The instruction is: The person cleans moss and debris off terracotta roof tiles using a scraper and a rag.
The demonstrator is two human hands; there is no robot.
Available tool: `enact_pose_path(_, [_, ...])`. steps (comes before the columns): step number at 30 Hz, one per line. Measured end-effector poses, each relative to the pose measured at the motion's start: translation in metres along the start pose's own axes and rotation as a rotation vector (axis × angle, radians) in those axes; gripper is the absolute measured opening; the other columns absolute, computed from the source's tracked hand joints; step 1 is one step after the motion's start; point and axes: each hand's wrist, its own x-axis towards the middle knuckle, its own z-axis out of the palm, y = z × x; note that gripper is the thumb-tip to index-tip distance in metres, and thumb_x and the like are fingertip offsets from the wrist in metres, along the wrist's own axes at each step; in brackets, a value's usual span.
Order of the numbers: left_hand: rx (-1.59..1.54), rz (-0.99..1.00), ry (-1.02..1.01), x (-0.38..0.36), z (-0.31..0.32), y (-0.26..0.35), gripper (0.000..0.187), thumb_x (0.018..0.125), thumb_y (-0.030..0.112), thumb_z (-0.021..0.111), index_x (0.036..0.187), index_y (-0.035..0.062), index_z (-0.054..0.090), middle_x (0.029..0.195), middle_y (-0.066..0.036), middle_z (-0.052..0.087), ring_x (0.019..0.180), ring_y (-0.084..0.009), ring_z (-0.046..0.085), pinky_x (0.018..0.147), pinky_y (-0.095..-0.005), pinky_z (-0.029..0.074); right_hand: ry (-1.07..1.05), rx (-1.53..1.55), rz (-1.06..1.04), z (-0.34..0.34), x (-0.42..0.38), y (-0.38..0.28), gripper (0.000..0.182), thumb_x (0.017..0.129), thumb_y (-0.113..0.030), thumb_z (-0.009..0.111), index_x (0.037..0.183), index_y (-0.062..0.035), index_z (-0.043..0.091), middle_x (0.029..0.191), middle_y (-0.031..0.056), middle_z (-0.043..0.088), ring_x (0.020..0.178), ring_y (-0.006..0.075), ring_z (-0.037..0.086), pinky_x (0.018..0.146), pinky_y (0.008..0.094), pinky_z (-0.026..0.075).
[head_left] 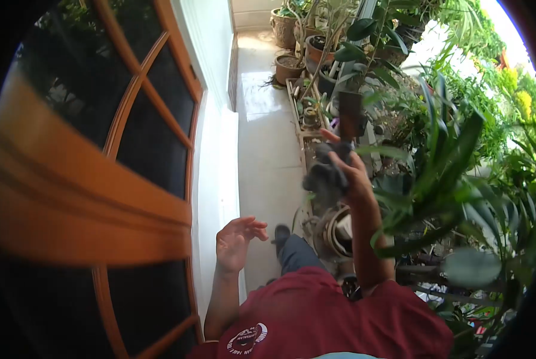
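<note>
My right hand (356,178) is raised over the row of pots, its fingers closed on a dark grey, soft-looking bundle (326,175) that is blurred by motion. Just beyond these fingers a dark brown, flat-sided piece (350,112) sticks up; I cannot tell whether it belongs to what I hold. My left hand (234,242) hovers above the tiled walkway near the white wall. Its fingers are loosely bent and apart, with nothing in them.
An orange-brown wooden door (88,197) with dark panes fills the left side. The tiled walkway (268,140) runs ahead past potted plants, including a terracotta pot (289,69). Long green leaves (447,155) crowd the right. A planter box (310,143) edges the path.
</note>
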Motion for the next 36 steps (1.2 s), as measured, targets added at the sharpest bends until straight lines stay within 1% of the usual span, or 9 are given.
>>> enact_pose_path(4, [0.002, 0.008, -0.016, 0.128, -0.046, -0.027, 0.051, 0.095, 0.035, 0.06, 0.131, -0.0008, 0.054, 0.115, -0.022, 0.066, 0.092, -0.029, 0.066, 0.084, -0.0407, 0.052, 0.108, 0.088, -0.129, -0.08, 0.096, -0.011, 0.045, 0.097, -0.009, 0.055, 0.14, 0.0021, 0.045, 0.096, 0.004, 0.061, 0.078, 0.0118, 0.063, 0.073, 0.0278, 0.054])
enact_pose_path(6, [-0.001, -0.026, -0.022, 0.202, -0.075, -0.049, 0.05, 0.095, 0.033, 0.058, 0.132, -0.0005, 0.053, 0.117, -0.021, 0.065, 0.093, -0.0286, 0.066, 0.082, -0.0402, 0.053, 0.224, 0.152, -0.14, -0.123, 0.153, -0.007, 0.031, 0.097, -0.01, 0.055, 0.126, 0.0033, 0.055, 0.091, 0.0059, 0.063, 0.075, 0.0141, 0.064, 0.068, 0.03, 0.054])
enact_pose_path(7, [-0.014, -0.049, -0.003, 0.239, -0.075, -0.051, 0.05, 0.095, 0.034, 0.058, 0.132, -0.0004, 0.053, 0.118, -0.021, 0.065, 0.093, -0.0285, 0.066, 0.083, -0.04, 0.053, 0.196, 0.242, -0.153, -0.13, 0.178, -0.014, 0.017, 0.097, -0.012, 0.057, 0.107, 0.0004, 0.061, 0.086, 0.0064, 0.065, 0.072, 0.0158, 0.066, 0.064, 0.0311, 0.055])
enact_pose_path(10, [-0.029, -0.078, -0.045, 0.334, -0.076, -0.057, 0.051, 0.095, 0.033, 0.059, 0.133, -0.0001, 0.052, 0.118, -0.021, 0.064, 0.096, -0.0281, 0.065, 0.084, -0.04, 0.052, 0.38, 0.246, -0.186, -0.157, 0.24, -0.014, 0.01, 0.096, -0.013, 0.059, 0.098, -0.0027, 0.06, 0.083, 0.006, 0.065, 0.07, 0.0166, 0.066, 0.062, 0.0315, 0.055])
enact_pose_path(14, [0.03, -0.058, -0.086, 0.461, -0.097, -0.073, 0.05, 0.094, 0.032, 0.059, 0.133, 0.0, 0.053, 0.124, -0.022, 0.061, 0.108, -0.029, 0.061, 0.09, -0.0412, 0.049, 0.398, 0.221, -0.222, -0.153, 0.335, -0.021, 0.015, 0.091, -0.007, 0.064, 0.105, -0.0022, 0.06, 0.091, 0.006, 0.066, 0.078, 0.0176, 0.067, 0.072, 0.0317, 0.056])
enact_pose_path(16, [0.073, -0.043, -0.073, 0.523, -0.109, -0.089, 0.051, 0.094, 0.031, 0.059, 0.133, -0.0004, 0.053, 0.128, -0.022, 0.059, 0.114, -0.0296, 0.058, 0.093, -0.0414, 0.048, 0.417, 0.157, -0.19, -0.156, 0.387, -0.013, 0.03, 0.084, 0.0, 0.069, 0.112, -0.0016, 0.057, 0.098, 0.0078, 0.066, 0.09, 0.0183, 0.066, 0.083, 0.0327, 0.055])
enact_pose_path(21, [0.16, -0.09, -0.156, 0.678, -0.159, -0.124, 0.056, 0.091, 0.032, 0.06, 0.134, -0.0022, 0.051, 0.134, -0.022, 0.055, 0.118, -0.0306, 0.055, 0.096, -0.0421, 0.045, 0.352, 0.005, -0.128, -0.132, 0.534, -0.004, 0.043, 0.076, 0.001, 0.077, 0.115, -0.002, 0.057, 0.094, 0.0056, 0.066, 0.088, 0.0152, 0.065, 0.081, 0.031, 0.054])
enact_pose_path(28, [-0.146, -0.018, -0.164, 0.915, -0.227, -0.111, 0.054, 0.099, 0.039, 0.048, 0.135, -0.0005, 0.049, 0.135, -0.021, 0.054, 0.117, -0.0317, 0.056, 0.095, -0.0431, 0.046, 0.362, -0.33, -0.091, -0.128, 0.715, -0.045, 0.041, 0.071, -0.003, 0.082, 0.106, -0.0022, 0.062, 0.089, 0.0011, 0.065, 0.082, 0.0095, 0.062, 0.077, 0.025, 0.051])
enact_pose_path(36, [-0.076, -0.201, 0.154, 1.127, -0.295, -0.143, 0.043, 0.101, 0.03, 0.044, 0.13, -0.001, 0.053, 0.126, -0.02, 0.06, 0.106, -0.0268, 0.061, 0.087, -0.0397, 0.051, 0.531, -0.216, -0.127, -0.171, 0.907, -0.036, 0.036, 0.076, -0.001, 0.078, 0.108, -0.0029, 0.061, 0.091, 0.0007, 0.064, 0.082, 0.01, 0.061, 0.077, 0.0244, 0.05])
